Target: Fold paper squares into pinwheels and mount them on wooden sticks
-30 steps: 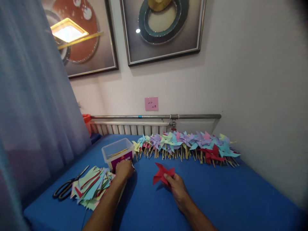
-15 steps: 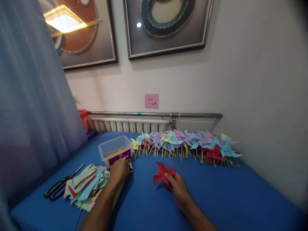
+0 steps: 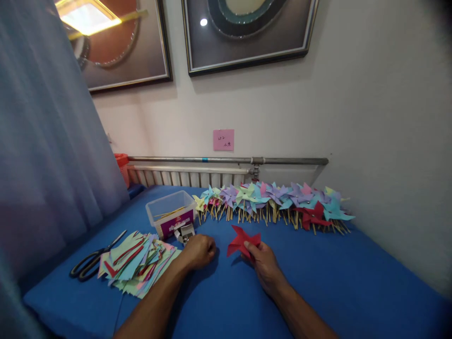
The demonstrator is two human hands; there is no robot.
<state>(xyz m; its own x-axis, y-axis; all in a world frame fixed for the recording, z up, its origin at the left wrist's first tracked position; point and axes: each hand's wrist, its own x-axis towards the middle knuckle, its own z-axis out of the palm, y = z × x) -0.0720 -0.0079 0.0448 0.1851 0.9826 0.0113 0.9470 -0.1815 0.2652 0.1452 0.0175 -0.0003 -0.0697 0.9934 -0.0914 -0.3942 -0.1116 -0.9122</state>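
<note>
My right hand pinches a folded red paper pinwheel just above the blue table. My left hand is curled closed a little to its left, beside a small open box; what its fingers hold is hidden. A clear plastic tub with wooden sticks inside and a purple label stands behind the small box. A loose pile of cut coloured paper lies left of my left forearm.
A long row of finished paper pinwheels on sticks lies along the table's far edge, by a radiator and pipe. Black scissors rest left of the paper pile. A curtain hangs at the left and a wall runs close on the right.
My left hand has drawn away from the tub and small box, moving right towards the red pinwheel. The right hand has stayed on the pinwheel. The view has tilted down slightly.
</note>
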